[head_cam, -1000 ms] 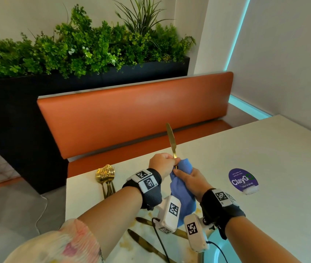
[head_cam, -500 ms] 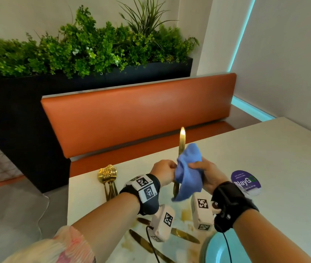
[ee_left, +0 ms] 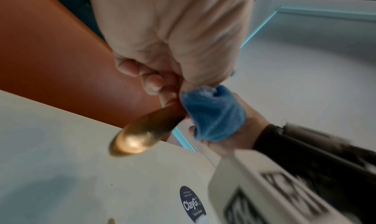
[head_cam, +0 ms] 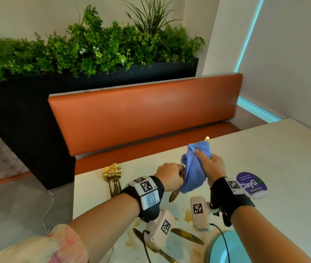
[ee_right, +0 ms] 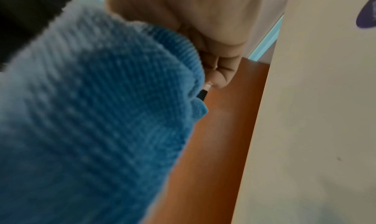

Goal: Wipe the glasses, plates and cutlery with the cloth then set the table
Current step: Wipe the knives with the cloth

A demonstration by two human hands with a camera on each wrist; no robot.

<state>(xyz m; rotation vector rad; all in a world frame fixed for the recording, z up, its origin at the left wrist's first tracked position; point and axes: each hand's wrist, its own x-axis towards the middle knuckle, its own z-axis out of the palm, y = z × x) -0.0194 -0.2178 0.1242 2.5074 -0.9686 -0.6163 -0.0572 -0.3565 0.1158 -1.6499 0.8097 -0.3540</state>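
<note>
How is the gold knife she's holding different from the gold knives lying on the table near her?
The held knife is gripped by the left hand, lifted off the table; the two lying knives rest flat on it. The held knife is mostly wrapped in the blue cloth pinched by the right hand; the lying knives are bare. All are gold.

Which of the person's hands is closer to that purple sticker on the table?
The right. The right hand, wiping the gold knife with the blue cloth, is just beside the purple sticker; the left hand, gripping the knife's handle, sits beyond the cloth.
</note>
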